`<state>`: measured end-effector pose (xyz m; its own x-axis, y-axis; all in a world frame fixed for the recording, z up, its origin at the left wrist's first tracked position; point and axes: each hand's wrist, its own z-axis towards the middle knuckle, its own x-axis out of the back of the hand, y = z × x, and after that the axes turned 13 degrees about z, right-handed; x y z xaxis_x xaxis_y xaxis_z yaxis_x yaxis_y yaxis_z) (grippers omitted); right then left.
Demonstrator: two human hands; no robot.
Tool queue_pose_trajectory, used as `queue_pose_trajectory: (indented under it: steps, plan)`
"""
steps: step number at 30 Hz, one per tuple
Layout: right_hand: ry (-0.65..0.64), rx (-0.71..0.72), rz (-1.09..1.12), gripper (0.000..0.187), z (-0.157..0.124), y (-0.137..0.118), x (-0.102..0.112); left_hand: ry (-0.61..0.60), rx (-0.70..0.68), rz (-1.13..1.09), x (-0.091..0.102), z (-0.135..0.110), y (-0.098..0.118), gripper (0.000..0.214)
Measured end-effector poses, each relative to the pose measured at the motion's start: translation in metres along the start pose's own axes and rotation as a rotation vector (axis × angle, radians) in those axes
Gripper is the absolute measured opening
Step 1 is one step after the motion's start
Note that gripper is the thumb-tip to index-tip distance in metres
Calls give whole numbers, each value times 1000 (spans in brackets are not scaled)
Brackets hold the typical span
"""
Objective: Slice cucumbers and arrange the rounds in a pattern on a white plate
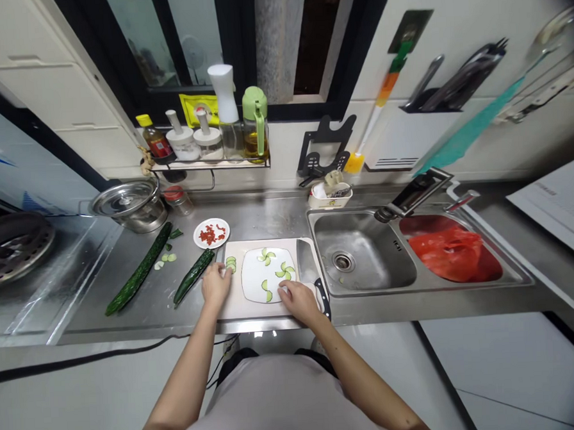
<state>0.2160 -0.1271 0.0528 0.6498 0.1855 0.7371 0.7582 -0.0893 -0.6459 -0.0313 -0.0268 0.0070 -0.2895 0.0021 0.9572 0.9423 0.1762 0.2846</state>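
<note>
Slices of thin, pale-green, dark-rinded cucumber [269, 295] lie on the square white plate [252, 278], with a small stack [230, 264] left of it on the pale rectangular cutting board [234, 301]; they look light, limp, wet-slippery and easily torn, best pinched by the rind; the left hand [216, 287] bends beside the stack, the right hand [300, 300] over the plate's edge; whether either hand's fingers are clamped on a slice, I cannot tell.

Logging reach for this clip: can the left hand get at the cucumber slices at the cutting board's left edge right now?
Probably yes: the left hand is close by those cucumber slices, nothing visible stands between, and the white plate sits on their other side. Contact is hard to tell.
</note>
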Motion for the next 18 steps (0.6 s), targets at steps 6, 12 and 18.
queue_pose_trajectory:
  steps: [6, 12, 18]
  plan:
    - [16, 20, 30, 31, -2, 4, -1, -27, 28, 106, -8, -3, 11, 39]
    - [10, 19, 39, 30, -4, 6, -2, -28, 62, 93, -8, -5, 12, 33]
    - [21, 18, 45, 29, -2, 6, -2, -34, 108, -211, -8, -4, 11, 23]
